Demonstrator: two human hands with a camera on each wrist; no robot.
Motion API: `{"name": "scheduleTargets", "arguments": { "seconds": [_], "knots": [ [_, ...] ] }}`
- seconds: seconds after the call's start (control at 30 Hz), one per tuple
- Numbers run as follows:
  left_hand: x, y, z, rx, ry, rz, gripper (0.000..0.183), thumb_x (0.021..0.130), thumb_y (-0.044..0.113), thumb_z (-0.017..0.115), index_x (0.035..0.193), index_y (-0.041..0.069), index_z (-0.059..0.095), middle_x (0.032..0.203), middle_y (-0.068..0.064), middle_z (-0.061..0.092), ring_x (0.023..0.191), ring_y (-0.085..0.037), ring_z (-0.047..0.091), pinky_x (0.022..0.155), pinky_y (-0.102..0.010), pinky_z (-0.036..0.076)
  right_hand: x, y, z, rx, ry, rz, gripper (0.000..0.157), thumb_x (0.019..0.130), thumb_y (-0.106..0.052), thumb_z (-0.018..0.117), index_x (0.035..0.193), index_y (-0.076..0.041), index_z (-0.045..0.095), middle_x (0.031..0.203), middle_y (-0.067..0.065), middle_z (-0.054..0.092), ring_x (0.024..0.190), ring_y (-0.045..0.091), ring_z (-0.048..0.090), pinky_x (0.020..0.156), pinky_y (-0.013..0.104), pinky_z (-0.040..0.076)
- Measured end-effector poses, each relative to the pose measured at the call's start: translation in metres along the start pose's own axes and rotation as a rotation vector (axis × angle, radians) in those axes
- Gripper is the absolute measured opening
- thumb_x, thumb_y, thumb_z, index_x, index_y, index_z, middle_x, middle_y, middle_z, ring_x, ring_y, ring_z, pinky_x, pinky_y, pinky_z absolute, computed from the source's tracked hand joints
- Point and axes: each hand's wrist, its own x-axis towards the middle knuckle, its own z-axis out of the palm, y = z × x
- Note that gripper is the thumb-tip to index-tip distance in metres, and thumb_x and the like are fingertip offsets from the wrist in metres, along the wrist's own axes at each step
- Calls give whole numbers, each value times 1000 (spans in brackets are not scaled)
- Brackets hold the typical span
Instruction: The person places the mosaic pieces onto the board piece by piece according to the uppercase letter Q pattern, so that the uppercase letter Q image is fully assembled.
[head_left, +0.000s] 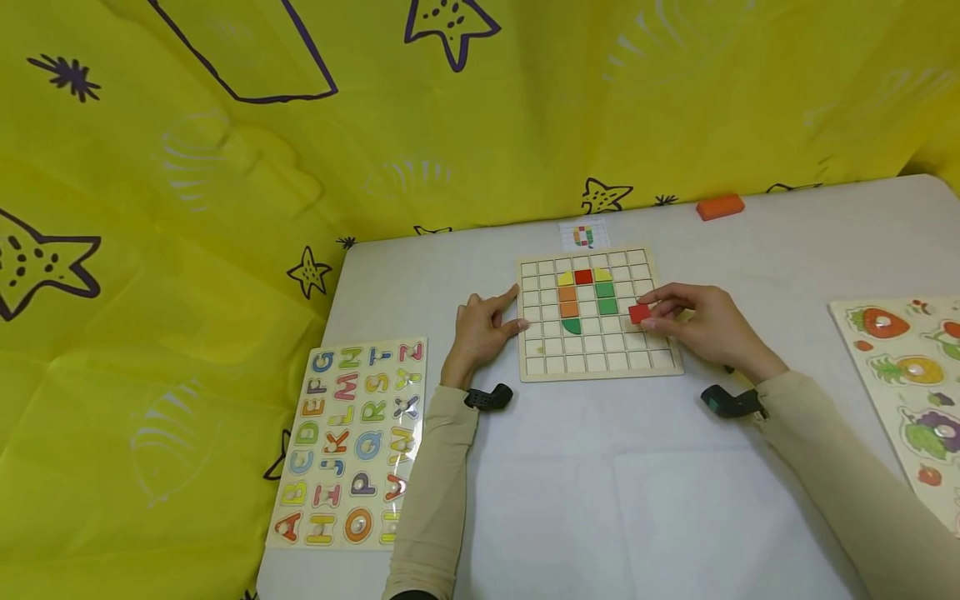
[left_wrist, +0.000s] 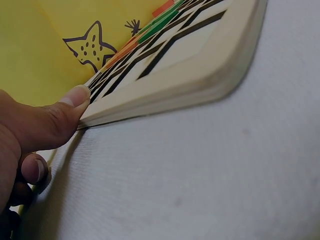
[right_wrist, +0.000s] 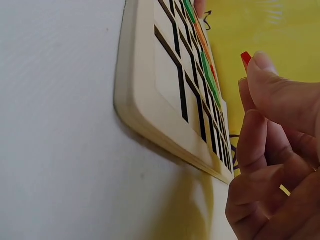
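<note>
A wooden grid board (head_left: 600, 377) lies on the table with yellow, red, orange and green tiles arranged in some of its cells. My right hand (head_left: 697, 321) pinches a red square tile (head_left: 639, 314) between thumb and fingers, over the right side of the board. In the right wrist view that red tile (right_wrist: 245, 59) shows edge-on, raised above the board. At the board's left edge is my left hand (head_left: 483, 331), its index finger and thumb extended to the rim. The left wrist view shows the left thumb (left_wrist: 65, 112) resting against the board's rim (left_wrist: 165, 97).
A small picture card (head_left: 572, 236) with a coloured pattern lies behind the board. An orange block (head_left: 720, 207) is at the back right. An alphabet puzzle board (head_left: 300, 450) lies at left, a fruit puzzle board (head_left: 896, 375) at right. A yellow patterned cloth (head_left: 480, 150) hangs behind the table.
</note>
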Motion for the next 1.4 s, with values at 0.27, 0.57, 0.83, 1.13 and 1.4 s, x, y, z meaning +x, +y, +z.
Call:
{"name": "scheduleTargets", "arguments": {
  "seconds": [0.27, 0.57, 0.83, 1.13, 1.4],
  "knots": [
    [-1, -1, -1, -1, 3, 9, 66, 94, 36, 81, 154, 22, 57, 69, 5, 41, 75, -15, 31, 83, -34, 23, 13, -7, 12, 68, -40, -9, 37, 94, -28, 83, 121, -4, 74, 100, 11, 71, 91, 23, 59, 76, 14, 44],
    [-1, -1, -1, 5, 3, 14, 66, 94, 36, 80, 154, 22, 58, 69, 5, 41, 75, -15, 30, 83, -34, 22, 29, -16, 23, 36, -81, -39, 32, 90, -24, 87, 113, -4, 77, 93, 7, 71, 86, 23, 59, 75, 18, 45],
    [0, -1, 0, 6, 1, 16, 66, 94, 37, 81, 154, 23, 57, 69, 5, 41, 75, -15, 30, 82, -34, 22, 37, -20, 32, -9, -110, -83, 33, 85, -28, 92, 108, -7, 82, 86, 3, 68, 82, 22, 55, 70, 23, 42],
    [0, -1, -1, -11, 5, 16, 66, 94, 36, 81, 154, 22, 57, 69, 5, 41, 75, -15, 30, 82, -34, 21, 40, -24, 37, -66, -123, -98, 26, 84, -24, 93, 105, -10, 84, 82, 1, 66, 77, 20, 54, 68, 26, 41],
    [0, 0, -1, 7, -5, 13, 66, 94, 37, 80, 154, 23, 57, 69, 5, 41, 75, -15, 29, 83, -33, 21, 42, -26, 39, -93, -151, -82, 31, 84, -22, 92, 109, -7, 82, 82, 2, 65, 79, 20, 56, 71, 27, 42]
  ]
}}
